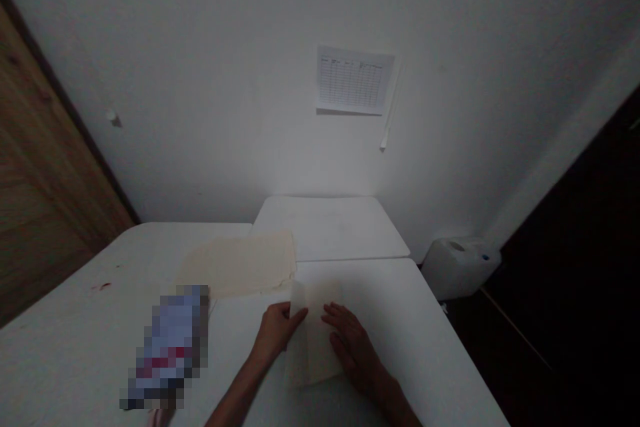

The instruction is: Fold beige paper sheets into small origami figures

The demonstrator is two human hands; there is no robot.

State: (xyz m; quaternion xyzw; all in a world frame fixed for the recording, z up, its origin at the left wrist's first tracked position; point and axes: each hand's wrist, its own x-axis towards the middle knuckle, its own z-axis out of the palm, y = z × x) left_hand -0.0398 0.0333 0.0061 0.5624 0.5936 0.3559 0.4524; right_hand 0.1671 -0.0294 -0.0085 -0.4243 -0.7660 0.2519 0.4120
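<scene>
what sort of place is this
Probably an indoor workroom: smooth white tables against a plain pale wall, a printed white paper chart on it, and a white plastic jug beside the tables.

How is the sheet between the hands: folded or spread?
Apparently partly folded: the sheet shows a lengthwise line beside the strip the left hand pinches.

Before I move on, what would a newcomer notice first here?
Probably a pale sheet low in the middle, the left hand at its left edge, the right hand over its right side. Next, a pixelated blue-and-red patch left of them, then the printed page on the wall above.
</scene>
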